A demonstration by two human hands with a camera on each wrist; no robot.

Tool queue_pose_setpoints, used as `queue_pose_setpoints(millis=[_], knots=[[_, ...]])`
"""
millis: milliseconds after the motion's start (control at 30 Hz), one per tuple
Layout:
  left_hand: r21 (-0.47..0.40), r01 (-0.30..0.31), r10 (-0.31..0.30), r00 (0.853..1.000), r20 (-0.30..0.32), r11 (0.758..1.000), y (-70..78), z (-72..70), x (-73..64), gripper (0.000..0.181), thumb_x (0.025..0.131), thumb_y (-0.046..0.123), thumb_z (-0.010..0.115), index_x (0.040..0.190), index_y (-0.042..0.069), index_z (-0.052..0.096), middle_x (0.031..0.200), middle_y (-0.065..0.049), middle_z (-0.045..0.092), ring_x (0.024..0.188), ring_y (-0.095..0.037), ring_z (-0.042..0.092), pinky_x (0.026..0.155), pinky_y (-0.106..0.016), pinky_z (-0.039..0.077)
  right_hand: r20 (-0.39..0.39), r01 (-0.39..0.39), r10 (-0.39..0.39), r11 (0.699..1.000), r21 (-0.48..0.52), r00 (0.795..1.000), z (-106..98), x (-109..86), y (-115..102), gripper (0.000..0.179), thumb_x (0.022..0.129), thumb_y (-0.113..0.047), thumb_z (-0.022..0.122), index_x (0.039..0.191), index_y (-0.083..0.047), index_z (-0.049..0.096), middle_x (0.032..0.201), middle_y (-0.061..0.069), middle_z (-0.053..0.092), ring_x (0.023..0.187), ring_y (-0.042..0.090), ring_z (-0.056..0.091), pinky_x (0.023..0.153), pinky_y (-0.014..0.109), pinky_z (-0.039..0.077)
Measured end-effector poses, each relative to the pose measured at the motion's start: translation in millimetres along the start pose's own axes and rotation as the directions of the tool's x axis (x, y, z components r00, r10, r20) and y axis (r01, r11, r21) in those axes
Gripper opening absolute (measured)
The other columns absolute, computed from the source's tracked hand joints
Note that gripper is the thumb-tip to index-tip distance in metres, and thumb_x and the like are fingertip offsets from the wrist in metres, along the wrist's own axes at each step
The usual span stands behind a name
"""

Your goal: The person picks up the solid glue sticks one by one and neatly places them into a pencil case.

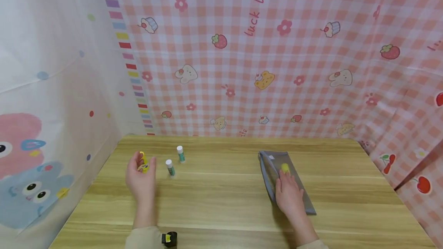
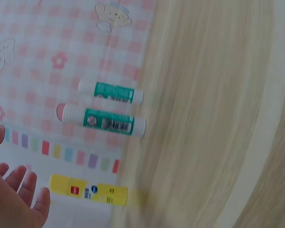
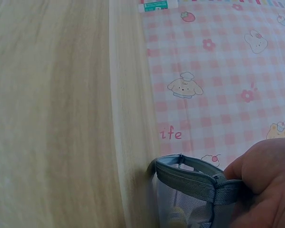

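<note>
My left hand hovers beside an upright yellow glue stick, its fingers loosely bent. In the left wrist view a gap shows between the fingers and the stick. Two white glue sticks with green labels, a nearer one and a farther one, stand to the right of that hand. With my right hand I hold the opening edge of a grey mesh zipper pouch; its mouth gapes. Something yellow shows through the mesh by the fingertips. The right palm side is hidden.
The wooden table ends at a pink checked cloth behind and a white cartoon cloth at the left. A small black device sits by the left sleeve.
</note>
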State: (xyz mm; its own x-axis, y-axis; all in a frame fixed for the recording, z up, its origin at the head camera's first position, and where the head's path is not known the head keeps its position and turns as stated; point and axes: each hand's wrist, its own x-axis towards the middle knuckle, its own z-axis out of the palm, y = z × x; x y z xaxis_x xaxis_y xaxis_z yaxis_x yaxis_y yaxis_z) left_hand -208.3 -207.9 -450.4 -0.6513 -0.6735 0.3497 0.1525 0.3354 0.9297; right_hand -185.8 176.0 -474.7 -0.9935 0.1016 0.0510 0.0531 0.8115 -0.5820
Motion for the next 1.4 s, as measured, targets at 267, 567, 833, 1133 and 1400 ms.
queue_pose_setpoints(millis=[267, 567, 833, 1133, 1400], knots=[[-0.044, 0.117, -0.117, 0.993, 0.016, 0.992, -6.5, -9.4, 17.3, 0.055, 0.091, 0.012, 0.072, 0.138, -0.006, 0.049, 0.132, -0.020, 0.057, 0.116, -0.029, 0.053, 0.102, -0.046, 0.046, 0.004, -0.003, 0.002, 1.000, 0.004, 1.000, -0.1, 0.2, 0.7, 0.046, 0.105, -0.014, 0.035, 0.143, 0.010, 0.040, 0.147, 0.037, 0.031, 0.136, 0.056, 0.026, 0.102, 0.080, 0.016], [-0.050, 0.205, -0.203, 0.978, 0.044, 0.977, -18.4, -17.1, 31.0, 0.060, 0.091, 0.017, 0.071, 0.142, -0.004, 0.047, 0.133, -0.020, 0.054, 0.115, -0.027, 0.051, 0.102, -0.030, 0.045, 0.006, -0.005, 0.005, 1.000, 0.008, 1.000, -0.6, 0.3, 1.2, 0.046, 0.104, -0.014, 0.035, 0.144, 0.010, 0.040, 0.148, 0.036, 0.031, 0.137, 0.055, 0.025, 0.103, 0.080, 0.016], [-0.036, 0.264, -0.258, 0.960, 0.109, 0.964, -26.1, -20.0, 33.9, 0.063, 0.093, 0.022, 0.070, 0.145, -0.002, 0.044, 0.137, -0.020, 0.053, 0.124, -0.033, 0.049, 0.108, -0.040, 0.041, 0.002, 0.004, -0.004, 1.000, 0.020, 1.000, -1.4, -0.8, 1.4, 0.045, 0.105, -0.014, 0.035, 0.143, 0.010, 0.041, 0.147, 0.036, 0.032, 0.137, 0.055, 0.025, 0.102, 0.081, 0.017], [-0.028, 0.327, -0.315, 0.928, 0.197, 0.945, -36.9, -21.1, 41.8, 0.069, 0.093, 0.025, 0.070, 0.149, 0.000, 0.039, 0.144, -0.023, 0.047, 0.128, -0.035, 0.046, 0.110, -0.043, 0.039, -0.007, 0.012, -0.012, 1.000, 0.019, 1.000, -1.4, -0.9, 1.5, 0.045, 0.105, -0.014, 0.035, 0.143, 0.010, 0.040, 0.146, 0.037, 0.033, 0.136, 0.055, 0.027, 0.101, 0.081, 0.017], [-0.039, 0.341, -0.323, 0.918, 0.232, 0.939, -46.9, -21.1, 45.7, 0.071, 0.093, 0.022, 0.070, 0.151, 0.001, 0.035, 0.148, -0.026, 0.042, 0.133, -0.039, 0.041, 0.113, -0.046, 0.035, -0.013, 0.020, -0.020, 1.000, 0.018, 1.000, 0.6, -1.1, 2.0, 0.045, 0.105, -0.013, 0.036, 0.143, 0.011, 0.041, 0.146, 0.037, 0.033, 0.136, 0.056, 0.028, 0.101, 0.081, 0.018]])
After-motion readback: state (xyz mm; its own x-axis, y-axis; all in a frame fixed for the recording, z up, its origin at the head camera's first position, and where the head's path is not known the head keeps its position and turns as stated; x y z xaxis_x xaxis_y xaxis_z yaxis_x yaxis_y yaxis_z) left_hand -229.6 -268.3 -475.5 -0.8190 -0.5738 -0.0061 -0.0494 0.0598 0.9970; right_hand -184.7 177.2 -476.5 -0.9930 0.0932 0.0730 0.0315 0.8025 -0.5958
